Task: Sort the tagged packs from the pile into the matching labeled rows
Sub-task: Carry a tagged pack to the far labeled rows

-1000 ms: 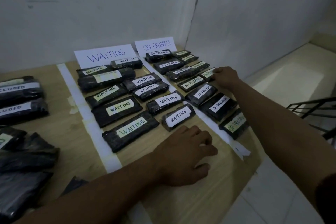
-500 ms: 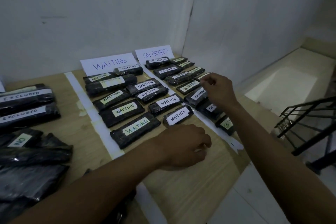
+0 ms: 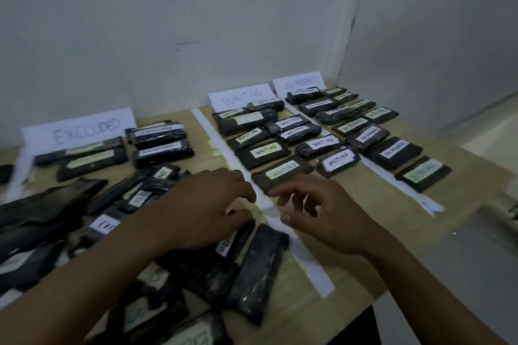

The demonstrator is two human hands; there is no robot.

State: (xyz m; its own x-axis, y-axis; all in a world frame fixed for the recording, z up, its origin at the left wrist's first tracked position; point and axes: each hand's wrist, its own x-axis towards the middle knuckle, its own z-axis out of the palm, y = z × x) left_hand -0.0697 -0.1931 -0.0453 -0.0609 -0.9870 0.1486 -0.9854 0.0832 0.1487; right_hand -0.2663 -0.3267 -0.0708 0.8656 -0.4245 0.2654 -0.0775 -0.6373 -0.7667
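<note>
Dark plastic packs with paper tags lie on a wooden table point(image 3: 350, 255). Three paper signs stand against the wall: EXCLUDED point(image 3: 81, 129), WAITING point(image 3: 238, 96) and ON PROGRESS point(image 3: 298, 82), each with a row of packs in front. An unsorted pile of packs point(image 3: 56, 213) fills the near left. My left hand point(image 3: 207, 210) hovers over the pile's right side with its fingers curled, holding nothing I can see. My right hand point(image 3: 322, 216) hangs beside it with loose fingers, empty, just in front of the nearest WAITING pack point(image 3: 283, 175). A black pack point(image 3: 260, 269) lies below both hands.
White tape strips point(image 3: 305, 255) divide the table into rows. The ON PROGRESS row point(image 3: 392, 154) runs along the right, close to the table's right edge. The wall stands directly behind the signs. A tiled floor lies to the right of the table.
My right hand has drawn back from the ON PROGRESS row to the middle, near my left hand. The view has swung left, bringing the EXCLUDED row and the pile into sight.
</note>
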